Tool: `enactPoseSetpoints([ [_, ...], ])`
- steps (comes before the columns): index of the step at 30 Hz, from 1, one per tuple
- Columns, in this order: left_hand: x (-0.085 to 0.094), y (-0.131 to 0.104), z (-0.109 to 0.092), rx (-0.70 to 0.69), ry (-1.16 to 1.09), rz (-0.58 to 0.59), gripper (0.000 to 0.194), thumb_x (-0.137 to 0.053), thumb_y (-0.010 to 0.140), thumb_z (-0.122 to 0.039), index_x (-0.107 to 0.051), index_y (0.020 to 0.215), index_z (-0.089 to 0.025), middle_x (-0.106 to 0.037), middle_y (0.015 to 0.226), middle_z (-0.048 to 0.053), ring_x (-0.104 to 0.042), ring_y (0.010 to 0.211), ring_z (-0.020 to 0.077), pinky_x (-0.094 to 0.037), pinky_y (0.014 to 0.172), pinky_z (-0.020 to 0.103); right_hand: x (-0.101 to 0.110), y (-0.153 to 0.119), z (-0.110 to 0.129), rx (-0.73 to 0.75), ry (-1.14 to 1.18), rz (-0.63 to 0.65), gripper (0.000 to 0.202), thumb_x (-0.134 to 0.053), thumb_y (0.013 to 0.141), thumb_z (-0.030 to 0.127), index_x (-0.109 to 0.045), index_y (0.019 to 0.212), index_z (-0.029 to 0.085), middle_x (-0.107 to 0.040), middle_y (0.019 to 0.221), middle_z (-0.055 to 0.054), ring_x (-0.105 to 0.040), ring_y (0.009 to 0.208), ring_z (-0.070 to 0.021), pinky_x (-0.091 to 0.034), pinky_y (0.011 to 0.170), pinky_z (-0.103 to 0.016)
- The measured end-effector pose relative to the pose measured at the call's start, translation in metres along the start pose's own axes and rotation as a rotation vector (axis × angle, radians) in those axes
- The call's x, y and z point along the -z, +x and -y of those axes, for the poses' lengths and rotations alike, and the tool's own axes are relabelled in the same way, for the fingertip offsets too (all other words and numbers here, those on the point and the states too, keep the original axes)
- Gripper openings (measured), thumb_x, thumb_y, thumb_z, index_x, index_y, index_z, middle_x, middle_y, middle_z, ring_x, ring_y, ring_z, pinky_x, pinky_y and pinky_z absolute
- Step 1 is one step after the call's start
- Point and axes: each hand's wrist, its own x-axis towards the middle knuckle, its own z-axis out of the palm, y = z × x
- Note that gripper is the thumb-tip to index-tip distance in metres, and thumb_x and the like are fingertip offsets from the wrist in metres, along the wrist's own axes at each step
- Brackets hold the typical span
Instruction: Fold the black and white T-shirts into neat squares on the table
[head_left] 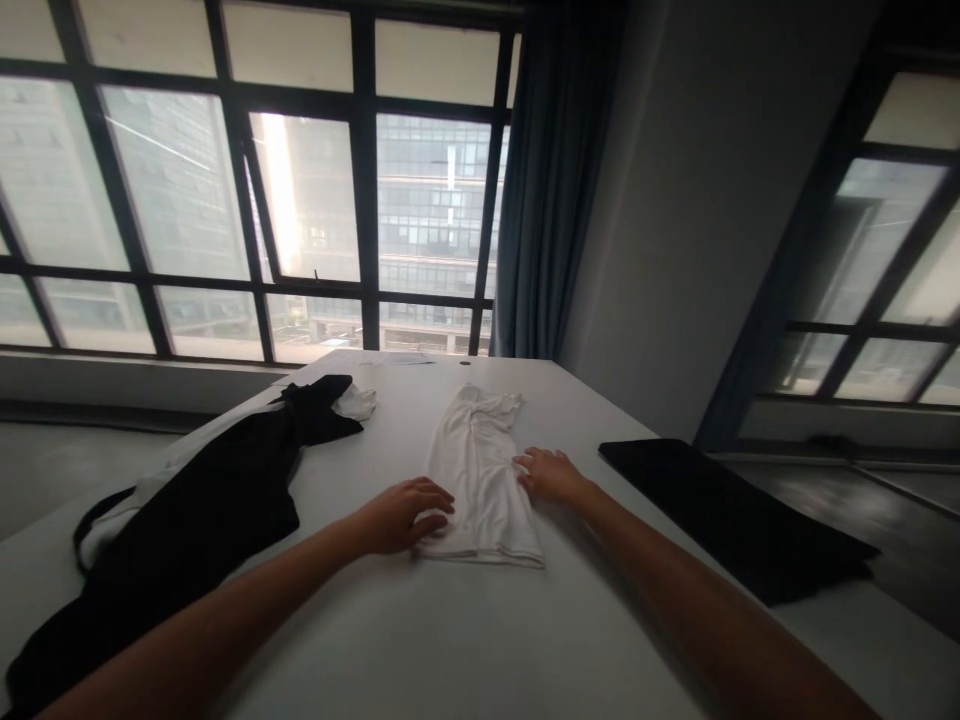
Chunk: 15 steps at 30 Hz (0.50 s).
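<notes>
A white T-shirt (487, 480) lies on the white table, folded lengthwise into a narrow shape with wrinkles along it. One short sleeve shows at its far right, and its hem faces me. My left hand (409, 512) is at the shirt's lower left edge, with the fingers stretched over the cloth and the thumb apart. At the right edge, about midway along, my right hand (551, 475) touches the fabric with spread, slightly bent fingertips. Neither hand appears to grip the cloth.
Black garments (217, 490) lie in a heap at the left, with white cloth (354, 402) partly under them. A flat black cloth (735, 515) hangs past the right edge of the table (480, 640). Beyond stand a blue curtain (544, 200) and a grey pillar (660, 230).
</notes>
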Motion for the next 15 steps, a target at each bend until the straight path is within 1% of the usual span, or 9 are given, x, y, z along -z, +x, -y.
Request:
enactPoseSetpoints([
  [3,-0.006,0.009,0.017,0.054,0.122,0.014,0.026,-0.056,0.091,-0.035,-0.07,0.11,-0.023,-0.067,0.124,0.007,-0.059,0.114,0.0242,-0.045,0.1,0.039,0.004,-0.021,0.005,0.109,0.09,0.064,0.048,-0.053,0.088,0.03,-0.056,0.136,0.029,-0.05,0.145,-0.009,-0.051,0.127,-0.0266,-0.039,0.103,-0.039],
  [5,-0.012,0.01,0.022,0.069,0.134,0.015,0.027,-0.058,0.09,-0.036,-0.07,0.111,-0.023,-0.067,0.125,0.007,-0.059,0.115,0.0246,-0.045,0.101,0.039,0.005,-0.034,0.007,0.098,0.106,0.061,0.044,-0.05,0.089,0.028,-0.059,0.132,0.029,-0.056,0.139,-0.008,-0.056,0.121,-0.0253,-0.042,0.099,-0.037],
  [8,-0.019,0.006,0.014,0.046,0.106,0.008,0.03,-0.058,0.09,-0.039,-0.069,0.113,-0.024,-0.066,0.127,0.007,-0.057,0.118,0.0248,-0.043,0.103,0.04,0.007,-0.049,0.009,0.029,0.064,0.003,0.037,-0.052,0.088,0.028,-0.068,0.121,0.027,-0.064,0.126,-0.01,-0.061,0.112,-0.0265,-0.043,0.094,-0.037],
  [10,-0.021,0.004,0.004,-0.005,0.069,0.032,0.031,-0.058,0.09,-0.043,-0.07,0.112,-0.025,-0.066,0.126,0.007,-0.057,0.117,0.0242,-0.044,0.102,0.039,0.008,-0.055,0.008,0.02,0.052,-0.051,0.03,-0.053,0.087,0.026,-0.074,0.108,0.024,-0.067,0.119,-0.011,-0.062,0.109,-0.0262,-0.043,0.093,-0.035],
  [11,-0.021,0.004,0.001,-0.032,0.047,0.044,0.031,-0.058,0.09,-0.044,-0.07,0.111,-0.026,-0.066,0.126,0.006,-0.058,0.116,0.0235,-0.044,0.102,0.039,0.008,-0.056,0.008,0.029,0.07,-0.085,0.029,-0.052,0.087,0.025,-0.075,0.105,0.023,-0.067,0.118,-0.011,-0.062,0.108,-0.0252,-0.043,0.093,-0.034],
  [13,-0.022,0.005,0.0,-0.057,0.026,0.026,0.033,-0.052,0.093,-0.046,-0.069,0.114,-0.026,-0.064,0.131,0.007,-0.057,0.119,0.0226,-0.043,0.103,0.038,0.008,-0.057,0.008,0.05,0.142,-0.136,0.03,-0.05,0.09,0.026,-0.073,0.108,0.022,-0.065,0.123,-0.009,-0.062,0.108,-0.0229,-0.043,0.094,-0.032],
  [15,-0.024,0.004,0.006,-0.015,0.06,-0.019,0.038,-0.05,0.095,-0.046,-0.065,0.122,-0.025,-0.057,0.139,0.008,-0.051,0.128,0.0241,-0.039,0.108,0.041,0.007,-0.056,0.009,0.05,0.205,-0.13,0.033,-0.05,0.091,0.033,-0.07,0.115,0.023,-0.063,0.128,-0.008,-0.061,0.108,-0.0216,-0.043,0.093,-0.03],
])
